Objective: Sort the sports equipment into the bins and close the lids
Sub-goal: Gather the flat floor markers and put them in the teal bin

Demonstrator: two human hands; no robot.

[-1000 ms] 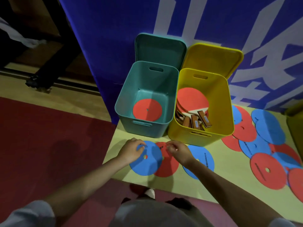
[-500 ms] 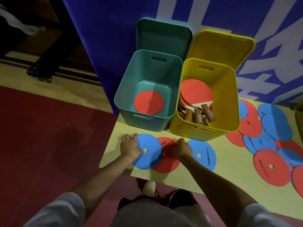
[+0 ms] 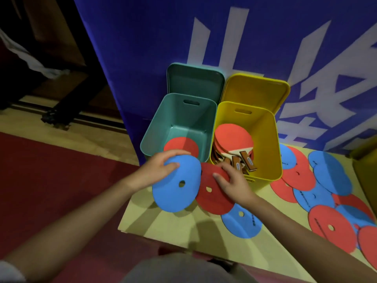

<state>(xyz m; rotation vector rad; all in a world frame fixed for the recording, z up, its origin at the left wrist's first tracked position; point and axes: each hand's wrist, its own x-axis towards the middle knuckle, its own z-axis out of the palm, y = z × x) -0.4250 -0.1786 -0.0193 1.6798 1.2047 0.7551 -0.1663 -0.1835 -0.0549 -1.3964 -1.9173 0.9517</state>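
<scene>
Two flat foam discs lifted, blue round disc (image 3: 176, 185) pinched in left hand (image 3: 158, 167), red one (image 3: 214, 190) in right hand (image 3: 232, 183); best kept level over open teal plastic bin (image 3: 179, 127).

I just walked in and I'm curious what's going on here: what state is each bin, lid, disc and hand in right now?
Teal bin: open, one red disc flat inside.
Teal lid: up, behind the bin.
Yellow bin: open, holding paddles.
Yellow lid: up, behind the bin.
Blue disc: lifted and tilted, gripped by left hand.
Red disc in hand: lifted, gripped by right hand.
Loose discs: lying overlapped on the table.
</scene>
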